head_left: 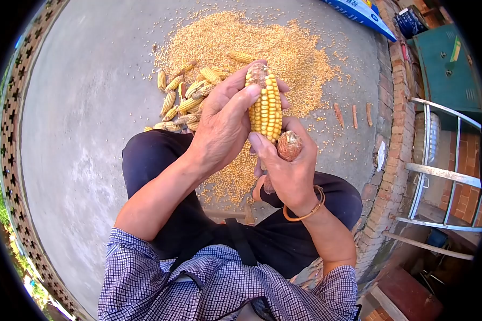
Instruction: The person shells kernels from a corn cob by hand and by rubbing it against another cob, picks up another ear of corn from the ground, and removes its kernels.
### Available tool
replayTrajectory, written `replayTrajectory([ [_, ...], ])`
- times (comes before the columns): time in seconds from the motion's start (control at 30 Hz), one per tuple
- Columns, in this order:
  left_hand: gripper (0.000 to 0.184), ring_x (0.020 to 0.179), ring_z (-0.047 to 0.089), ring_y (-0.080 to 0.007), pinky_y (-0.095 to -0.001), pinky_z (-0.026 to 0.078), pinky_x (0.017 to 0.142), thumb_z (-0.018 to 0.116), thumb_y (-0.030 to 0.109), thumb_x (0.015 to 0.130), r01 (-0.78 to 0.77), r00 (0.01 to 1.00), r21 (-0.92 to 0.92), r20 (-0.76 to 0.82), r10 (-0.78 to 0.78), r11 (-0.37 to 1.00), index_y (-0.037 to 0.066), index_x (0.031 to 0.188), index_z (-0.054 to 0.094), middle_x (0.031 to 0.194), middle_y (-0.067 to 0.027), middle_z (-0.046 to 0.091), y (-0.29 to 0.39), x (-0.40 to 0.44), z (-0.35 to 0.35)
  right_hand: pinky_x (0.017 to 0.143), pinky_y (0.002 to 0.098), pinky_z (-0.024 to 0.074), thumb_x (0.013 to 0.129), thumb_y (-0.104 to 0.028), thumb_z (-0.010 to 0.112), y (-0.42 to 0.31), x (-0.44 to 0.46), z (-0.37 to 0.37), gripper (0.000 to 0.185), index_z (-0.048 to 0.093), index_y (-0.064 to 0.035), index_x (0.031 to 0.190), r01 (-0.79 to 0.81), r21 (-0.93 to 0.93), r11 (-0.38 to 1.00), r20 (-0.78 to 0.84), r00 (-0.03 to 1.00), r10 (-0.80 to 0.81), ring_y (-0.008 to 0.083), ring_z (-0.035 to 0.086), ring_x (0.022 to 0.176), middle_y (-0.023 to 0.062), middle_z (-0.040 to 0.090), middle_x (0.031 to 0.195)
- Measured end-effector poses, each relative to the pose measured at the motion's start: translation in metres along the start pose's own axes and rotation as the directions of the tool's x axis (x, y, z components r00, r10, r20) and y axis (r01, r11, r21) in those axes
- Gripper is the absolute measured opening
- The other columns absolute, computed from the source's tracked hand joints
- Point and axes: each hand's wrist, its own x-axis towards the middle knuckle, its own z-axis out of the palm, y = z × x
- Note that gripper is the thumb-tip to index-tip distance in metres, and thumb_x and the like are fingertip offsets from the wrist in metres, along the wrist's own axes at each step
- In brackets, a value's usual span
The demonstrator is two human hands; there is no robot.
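My left hand (226, 119) is wrapped round the upper part of a yellow corn cob (265, 112), its thumb on the bare reddish patch near the top. My right hand (290, 170) holds a stripped reddish cob (290, 146) in its palm, while its thumb and fingers touch the lower end of the yellow cob. The yellow cob is upright between both hands, most of its kernels still on it. Beyond the hands lies a wide heap of loose kernels (219, 40), with a pile of unshelled cobs (190, 104) to its left.
Thin reddish cores (354, 116) lie right of the heap. A blue and white bag (359, 18) is at the top right. Along the right side run a brick edge (393, 134), a metal ladder (439, 172) and a green cabinet (439, 67).
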Motion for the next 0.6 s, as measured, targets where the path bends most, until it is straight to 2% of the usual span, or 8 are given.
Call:
replayTrajectory([
  [0.13, 0.051, 0.104, 0.062, -0.0229, -0.0357, 0.053, 0.092, 0.045, 0.020, 0.101, 0.034, 0.999, 0.015, -0.036, -0.033, 0.999, -0.006, 0.142, 0.032, 0.117, -0.0183, 0.057, -0.003, 0.002, 0.002, 0.047, 0.0200, 0.0446, 0.088, -0.009, 0.071, 0.009, -0.001, -0.001, 0.021, 0.054, 0.0007, 0.096, 0.081, -0.033, 0.996, -0.024, 0.996, -0.082, 0.0039, 0.054, 0.056, 0.0025, 0.060, 0.077],
  [0.23, 0.050, 0.103, 0.062, -0.0229, -0.0358, 0.054, 0.091, 0.042, 0.021, 0.101, 0.043, 0.999, 0.019, -0.011, -0.043, 0.999, -0.006, 0.141, 0.032, 0.117, -0.0180, 0.057, -0.003, 0.005, 0.002, 0.051, 0.0218, 0.0455, 0.086, -0.008, 0.073, 0.001, -0.002, -0.001, 0.023, 0.055, 0.0008, 0.096, 0.008, 0.011, 1.000, -0.032, 0.999, -0.008, 0.0051, 0.056, 0.059, 0.0033, 0.060, 0.077],
  [0.33, 0.051, 0.105, 0.061, -0.0240, -0.0369, 0.053, 0.093, 0.042, 0.024, 0.100, 0.043, 0.999, -0.023, 0.010, -0.042, 0.999, -0.006, 0.141, 0.032, 0.118, -0.0180, 0.057, -0.002, 0.008, 0.003, 0.059, 0.0247, 0.0483, 0.084, -0.008, 0.076, 0.014, 0.003, -0.008, 0.025, 0.056, 0.0014, 0.096, 0.158, -0.150, 0.976, -0.053, 0.984, -0.167, 0.0076, 0.059, 0.067, 0.0061, 0.063, 0.080],
  [0.43, 0.052, 0.109, 0.060, -0.0260, -0.0388, 0.052, 0.095, 0.040, 0.029, 0.100, 0.078, 0.997, -0.166, 0.036, -0.073, 0.983, -0.006, 0.139, 0.033, 0.118, -0.0185, 0.057, -0.007, 0.010, -0.002, 0.065, 0.0275, 0.0503, 0.082, -0.008, 0.076, 0.015, 0.005, -0.012, 0.026, 0.057, 0.0017, 0.097, 0.202, -0.260, 0.944, -0.091, 0.969, -0.232, 0.0098, 0.062, 0.074, 0.0088, 0.066, 0.083],
  [0.5, 0.053, 0.111, 0.059, -0.0274, -0.0397, 0.050, 0.097, 0.040, 0.030, 0.100, 0.096, 0.995, -0.165, 0.011, -0.095, 0.982, -0.005, 0.139, 0.034, 0.120, -0.0190, 0.057, -0.006, 0.010, -0.001, 0.068, 0.0290, 0.0513, 0.082, -0.006, 0.076, 0.013, 0.007, -0.014, 0.026, 0.058, 0.0018, 0.099, 0.257, -0.329, 0.909, -0.090, 0.949, -0.302, 0.0110, 0.064, 0.078, 0.0107, 0.067, 0.086],
  [0.57, 0.053, 0.114, 0.058, -0.0284, -0.0402, 0.049, 0.099, 0.039, 0.031, 0.100, 0.101, 0.995, -0.148, -0.005, -0.102, 0.984, -0.005, 0.138, 0.035, 0.122, -0.0197, 0.057, -0.005, 0.010, 0.001, 0.068, 0.0292, 0.0514, 0.082, -0.006, 0.075, 0.011, 0.009, -0.015, 0.027, 0.058, 0.0020, 0.101, 0.409, -0.454, 0.792, -0.033, 0.880, -0.474, 0.0118, 0.064, 0.079, 0.0109, 0.067, 0.086],
  [0.6, 0.053, 0.115, 0.057, -0.0288, -0.0402, 0.049, 0.099, 0.039, 0.031, 0.100, 0.096, 0.995, -0.131, -0.010, -0.098, 0.987, -0.005, 0.138, 0.035, 0.123, -0.0201, 0.056, -0.004, 0.010, 0.001, 0.068, 0.0284, 0.0513, 0.082, -0.006, 0.075, 0.010, 0.009, -0.015, 0.026, 0.058, 0.0021, 0.101, 0.409, -0.472, 0.781, -0.033, 0.877, -0.479, 0.0120, 0.065, 0.079, 0.0106, 0.067, 0.086],
])
